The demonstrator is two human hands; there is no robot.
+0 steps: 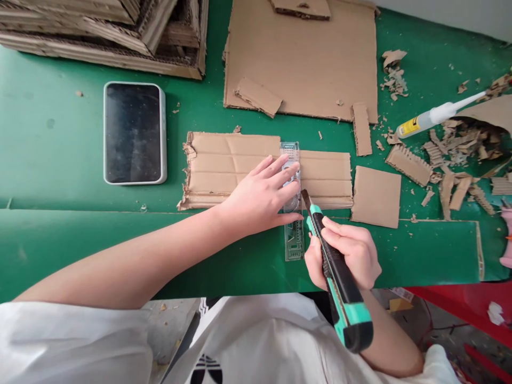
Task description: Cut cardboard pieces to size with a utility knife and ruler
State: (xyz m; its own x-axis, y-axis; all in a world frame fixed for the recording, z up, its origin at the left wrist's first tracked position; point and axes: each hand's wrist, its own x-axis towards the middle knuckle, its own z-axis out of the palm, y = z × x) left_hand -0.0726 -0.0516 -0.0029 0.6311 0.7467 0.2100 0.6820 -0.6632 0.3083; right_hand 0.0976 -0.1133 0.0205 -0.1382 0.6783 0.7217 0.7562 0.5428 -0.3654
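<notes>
A strip of corrugated cardboard (224, 165) lies across the green table (60, 149). A clear plastic ruler (293, 213) stands across it, running toward the table's front edge. My left hand (262, 194) lies flat on the ruler and cardboard with its fingers stretched out, pressing them down. My right hand (344, 253) is wrapped round a teal and black utility knife (334, 272). The knife's blade tip touches the cardboard's near edge, right beside the ruler.
A phone (135, 133) lies face up at the left. Stacked cardboard (108, 32) sits at the back left, a big sheet (304, 58) at the back middle. A square piece (376, 196), a glue tube (434, 116) and several scraps (460, 160) lie at the right.
</notes>
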